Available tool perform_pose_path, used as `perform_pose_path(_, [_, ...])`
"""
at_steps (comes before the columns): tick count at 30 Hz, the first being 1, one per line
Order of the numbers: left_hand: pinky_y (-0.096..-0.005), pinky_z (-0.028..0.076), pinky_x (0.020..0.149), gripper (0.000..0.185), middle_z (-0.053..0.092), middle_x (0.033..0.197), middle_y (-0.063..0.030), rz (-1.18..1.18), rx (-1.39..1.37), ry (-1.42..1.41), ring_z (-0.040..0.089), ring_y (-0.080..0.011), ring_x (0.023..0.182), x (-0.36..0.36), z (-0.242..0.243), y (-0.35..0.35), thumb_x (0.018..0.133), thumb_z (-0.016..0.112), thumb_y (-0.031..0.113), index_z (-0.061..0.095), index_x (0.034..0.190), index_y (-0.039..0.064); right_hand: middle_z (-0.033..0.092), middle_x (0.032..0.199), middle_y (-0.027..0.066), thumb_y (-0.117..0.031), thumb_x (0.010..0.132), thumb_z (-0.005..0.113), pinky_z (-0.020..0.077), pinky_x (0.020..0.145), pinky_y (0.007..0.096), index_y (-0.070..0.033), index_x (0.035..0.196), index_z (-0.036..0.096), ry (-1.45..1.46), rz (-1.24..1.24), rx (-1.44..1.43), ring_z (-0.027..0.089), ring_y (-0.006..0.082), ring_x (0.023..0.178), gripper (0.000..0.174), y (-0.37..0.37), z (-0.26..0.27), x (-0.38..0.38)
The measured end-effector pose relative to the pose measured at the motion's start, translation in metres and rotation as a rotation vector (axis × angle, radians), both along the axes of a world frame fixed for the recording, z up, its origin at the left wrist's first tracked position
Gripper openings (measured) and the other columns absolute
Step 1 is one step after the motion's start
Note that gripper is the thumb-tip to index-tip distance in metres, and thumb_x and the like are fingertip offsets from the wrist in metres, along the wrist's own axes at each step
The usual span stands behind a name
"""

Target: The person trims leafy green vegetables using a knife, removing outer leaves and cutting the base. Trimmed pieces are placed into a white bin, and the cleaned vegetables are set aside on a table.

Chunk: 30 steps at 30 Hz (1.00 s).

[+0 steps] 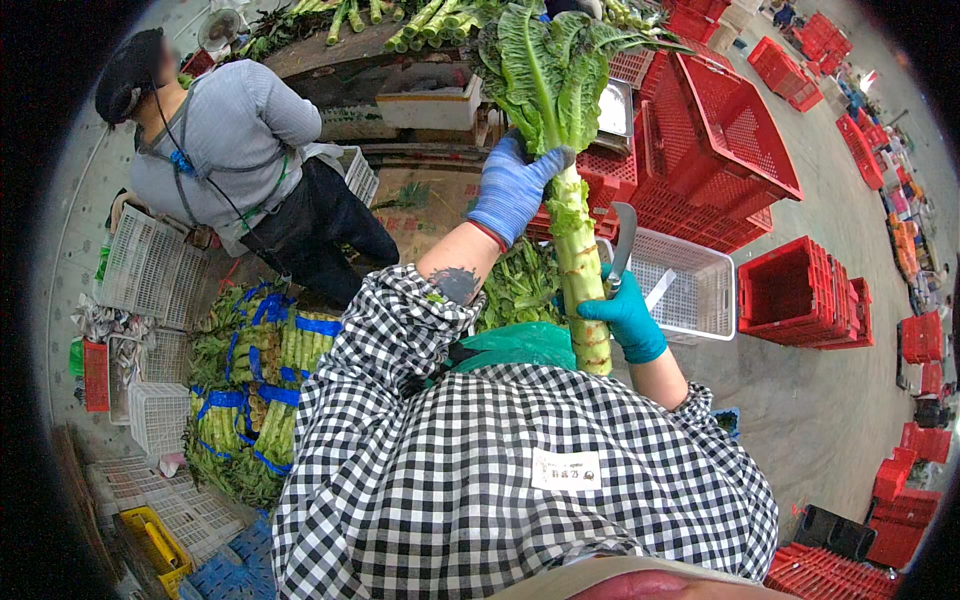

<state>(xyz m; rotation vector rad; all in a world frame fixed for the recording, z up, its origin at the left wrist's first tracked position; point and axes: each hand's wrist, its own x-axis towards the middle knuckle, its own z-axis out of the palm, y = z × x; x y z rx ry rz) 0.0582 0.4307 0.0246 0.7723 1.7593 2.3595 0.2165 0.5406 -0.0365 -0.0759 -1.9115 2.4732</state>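
Note:
A stem lettuce (celtuce) [574, 259] stands nearly upright in front of my chest, with a leafy top and a pale green, ringed stem. My left hand [514, 187], in a blue striped glove, grips it just below the leaves. In a teal glove, my right hand [628, 315] holds a knife with a curved blade [622, 240], point upward beside the stem. The right thumb rests against the lower stem. Stripped green leaves [525, 285] are heaped below and behind the stem. Part of the knife's handle is hidden in my fist.
A white plastic crate [733, 289] stands beyond my right hand. Red crates [720, 150] are stacked ahead right. Blue-taped celtuce bundles [247, 382] lie at left, near a co-worker [225, 135]. More stems [435, 26] lie on a wooden bench [330, 49] ahead.

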Motion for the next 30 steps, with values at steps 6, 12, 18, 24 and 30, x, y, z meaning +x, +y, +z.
perform_pose_path(6, [-0.0259, 0.044, 0.072, 0.027, 0.06, 0.09, -0.0063, 0.104, -0.064, 0.101, 0.055, -0.0138, 0.078, -0.006, -0.005, -0.005, 0.073, 0.066, 0.013, 0.055, 0.095, 0.001, 0.059, 0.082, 0.0137, -0.017, 0.056, 0.07, 0.0509, 0.065, 0.0316, 0.004, 0.106, 0.047, -0.084, 0.006, -0.277, 0.061, 0.0232, 0.072, 0.058, -0.017, -0.001, 0.0])
perform_pose_path(12, [-0.037, 0.043, 0.058, 0.014, 0.054, 0.071, -0.0148, 0.266, -0.385, 0.838, 0.053, -0.032, 0.067, 0.013, -0.035, -0.02, 0.066, 0.061, 0.009, 0.057, 0.079, 0.006, 0.057, 0.085, 0.0139, -0.02, 0.064, 0.063, 0.0511, 0.062, 0.0302, 0.003, 0.112, 0.042, -0.136, -0.077, -0.384, 0.06, 0.0235, 0.074, 0.057, -0.01, -0.005, -0.01])
perform_pose_path(18, [-0.0376, 0.044, 0.076, 0.046, 0.052, 0.104, -0.0189, -0.028, -1.289, 0.391, 0.052, -0.034, 0.092, -0.001, -0.055, -0.039, 0.065, 0.068, 0.018, 0.051, 0.107, 0.009, 0.059, 0.083, 0.0123, -0.02, 0.062, 0.066, 0.0501, 0.064, 0.0294, 0.004, 0.107, 0.047, -0.063, -0.114, -0.24, 0.06, 0.0213, 0.072, 0.055, 0.013, -0.008, -0.012])
perform_pose_path(24, [-0.0365, 0.04, 0.086, 0.055, 0.038, 0.121, -0.0194, -0.039, -0.41, 0.457, 0.043, -0.034, 0.106, 0.004, -0.053, -0.02, 0.063, 0.066, 0.006, 0.044, 0.113, 0.006, 0.06, 0.086, 0.006, -0.01, 0.063, 0.068, 0.0467, 0.07, 0.0268, -0.001, 0.099, 0.055, -0.016, -0.23, 0.126, 0.057, 0.0135, 0.076, 0.04, 0.007, 0.004, -0.005])
perform_pose_path(30, [-0.0323, 0.045, 0.075, 0.037, 0.052, 0.091, -0.0111, 0.123, -0.483, 0.74, 0.054, -0.0261, 0.082, 0.016, -0.043, -0.002, 0.063, 0.066, 0.003, 0.053, 0.098, 0.004, 0.061, 0.083, 0.0056, -0.008, 0.062, 0.068, 0.0466, 0.067, 0.0256, 0.0, 0.096, 0.057, 0.024, -0.319, 0.339, 0.057, 0.0122, 0.073, 0.036, -0.003, 0.019, -0.006])
